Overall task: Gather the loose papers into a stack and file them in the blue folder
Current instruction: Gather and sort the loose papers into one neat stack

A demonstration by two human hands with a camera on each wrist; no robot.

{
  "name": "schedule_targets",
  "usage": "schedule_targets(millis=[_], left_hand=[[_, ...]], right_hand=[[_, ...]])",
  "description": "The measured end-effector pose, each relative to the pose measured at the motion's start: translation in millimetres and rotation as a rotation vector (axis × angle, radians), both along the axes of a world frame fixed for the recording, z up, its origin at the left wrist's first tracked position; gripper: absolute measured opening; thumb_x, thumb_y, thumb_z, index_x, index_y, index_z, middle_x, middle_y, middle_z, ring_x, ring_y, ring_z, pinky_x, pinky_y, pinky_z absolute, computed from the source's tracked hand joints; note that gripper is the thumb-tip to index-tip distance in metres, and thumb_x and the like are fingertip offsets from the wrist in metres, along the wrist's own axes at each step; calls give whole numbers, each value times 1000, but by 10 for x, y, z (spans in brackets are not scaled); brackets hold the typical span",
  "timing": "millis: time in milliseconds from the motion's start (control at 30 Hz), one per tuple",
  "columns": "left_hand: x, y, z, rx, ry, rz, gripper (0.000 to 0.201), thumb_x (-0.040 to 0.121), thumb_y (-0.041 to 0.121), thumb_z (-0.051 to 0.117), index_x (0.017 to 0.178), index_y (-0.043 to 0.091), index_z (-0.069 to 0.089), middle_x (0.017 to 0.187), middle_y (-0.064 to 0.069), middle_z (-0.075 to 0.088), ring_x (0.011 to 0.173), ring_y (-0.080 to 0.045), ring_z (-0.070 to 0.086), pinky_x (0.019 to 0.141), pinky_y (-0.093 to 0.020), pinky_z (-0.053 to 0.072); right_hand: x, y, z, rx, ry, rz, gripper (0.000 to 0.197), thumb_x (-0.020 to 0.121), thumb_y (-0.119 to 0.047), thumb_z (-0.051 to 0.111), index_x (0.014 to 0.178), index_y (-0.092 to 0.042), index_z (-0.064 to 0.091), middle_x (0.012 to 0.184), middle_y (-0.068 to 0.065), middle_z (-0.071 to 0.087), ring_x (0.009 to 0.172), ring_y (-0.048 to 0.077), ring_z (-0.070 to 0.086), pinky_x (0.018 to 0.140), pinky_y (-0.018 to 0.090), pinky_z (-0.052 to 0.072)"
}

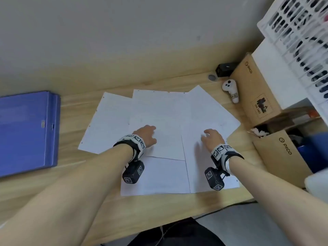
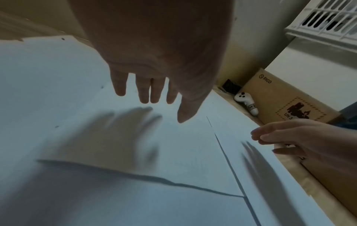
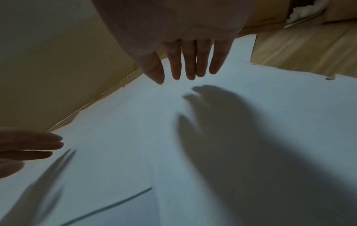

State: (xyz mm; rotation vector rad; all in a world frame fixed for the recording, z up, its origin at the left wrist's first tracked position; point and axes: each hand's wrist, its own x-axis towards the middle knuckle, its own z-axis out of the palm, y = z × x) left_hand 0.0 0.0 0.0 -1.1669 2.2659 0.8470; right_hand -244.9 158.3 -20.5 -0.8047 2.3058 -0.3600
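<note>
Several white punched papers [image 1: 159,112] lie fanned and overlapping across the middle of the wooden desk [image 1: 74,174]. The closed blue folder [image 1: 24,132] lies flat at the desk's far left, apart from the sheets. My left hand [image 1: 148,134] hovers just above the central sheets [image 2: 173,152] with fingers [image 2: 144,90] straight, holding nothing. My right hand [image 1: 211,137] hovers over the right-hand sheets [image 3: 135,130], fingers [image 3: 190,61] straight and spread, also holding nothing. Both hands cast shadows on the paper.
Two Pico cardboard boxes [image 1: 255,93] stand along the right edge. A white controller [image 1: 230,90] and a small black box [image 1: 224,69] lie behind the papers at the right. A white lattice basket [image 1: 301,32] sits top right. The wall runs behind the desk.
</note>
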Motion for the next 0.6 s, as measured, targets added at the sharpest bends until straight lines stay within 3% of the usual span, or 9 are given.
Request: schedule_targets(millis=[200, 267, 400, 433, 533, 567, 600], left_hand=[[-499, -335, -99, -123, -34, -13, 38, 88, 13, 54, 126, 18, 59, 133, -4, 57, 117, -29, 57, 90, -35, 45], [-623, -414, -145, -167, -75, -46, 38, 86, 8, 54, 122, 17, 60, 128, -5, 56, 110, -30, 59, 84, -35, 46], [-736, -473, -291, -279, -132, -114, 29, 81, 4, 60, 109, 10, 52, 117, -9, 44, 86, -28, 48, 67, -38, 43], [-746, -488, -327, -299, -133, -121, 31, 80, 5, 63, 108, 11, 51, 116, -9, 43, 83, -27, 45, 65, -37, 42], [-792, -557, -355, -297, -139, -138, 47, 77, 11, 71, 116, 14, 46, 117, -8, 43, 88, -28, 51, 66, -38, 42], [-811, -583, -354, -290, -137, -149, 52, 75, 12, 73, 118, 15, 45, 116, -8, 45, 90, -29, 54, 67, -38, 43], [-830, -602, -349, -285, -140, -154, 55, 73, 12, 74, 119, 16, 44, 115, -7, 48, 92, -29, 55, 68, -38, 44]], right_hand=[[-472, -12, -20, 133, 125, -133, 51, 81, -21, 66, 128, -10, 53, 135, 14, 50, 123, 34, 51, 93, 40, 46], [-531, 12, -57, 176, 151, -170, 47, 73, -21, 68, 117, -11, 54, 129, 14, 50, 119, 34, 52, 84, 39, 46], [-628, 30, -152, 240, 164, -196, 60, 71, -30, 74, 123, -11, 51, 127, 11, 48, 124, 31, 44, 88, 41, 46], [-650, 16, -152, 256, 156, -196, 52, 70, -31, 74, 116, -13, 56, 123, 10, 50, 123, 30, 45, 84, 39, 46], [-719, -55, -111, 288, 102, -206, 10, 61, -30, 69, 65, -23, 62, 87, 5, 61, 98, 29, 57, 63, 29, 48], [-735, -82, -109, 288, 90, -220, 10, 61, -28, 70, 62, -24, 61, 83, 5, 61, 91, 29, 59, 61, 29, 49], [-737, -113, -89, 276, 80, -240, 15, 63, -26, 74, 74, -21, 66, 90, 8, 63, 94, 30, 60, 66, 31, 52]])
